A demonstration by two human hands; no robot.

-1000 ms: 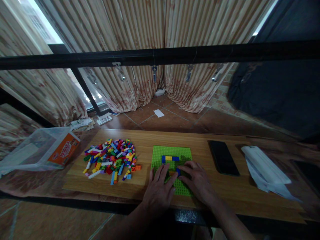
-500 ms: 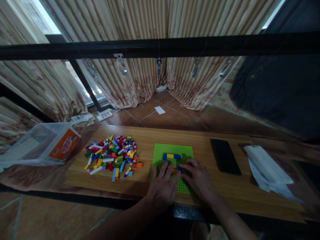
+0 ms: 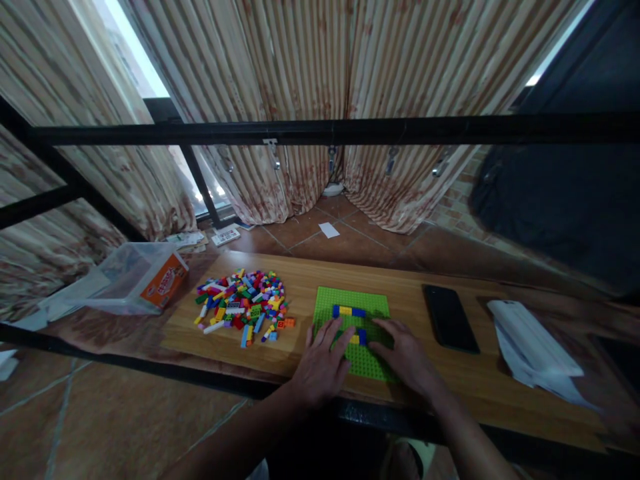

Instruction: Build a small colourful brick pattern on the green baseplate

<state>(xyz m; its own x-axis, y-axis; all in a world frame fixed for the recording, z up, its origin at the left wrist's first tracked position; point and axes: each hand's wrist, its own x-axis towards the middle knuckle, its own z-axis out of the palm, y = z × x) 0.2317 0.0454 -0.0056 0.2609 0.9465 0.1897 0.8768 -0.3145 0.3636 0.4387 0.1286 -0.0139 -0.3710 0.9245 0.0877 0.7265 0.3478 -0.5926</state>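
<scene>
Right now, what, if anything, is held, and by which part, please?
The right hand holds nothing; whether the left hand grips the nearer yellow-blue brick row by its covered end is unclear.

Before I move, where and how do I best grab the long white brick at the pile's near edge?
Pinch the long white brick by its long sides, from above and the near side; it looks flat and narrow, its near-left end jutting from the pile.

Dim room; daylight glows behind the curtains [image 3: 300,80]; below them, the desk [image 3: 295,267] looks soft, slightly blurred.
</scene>
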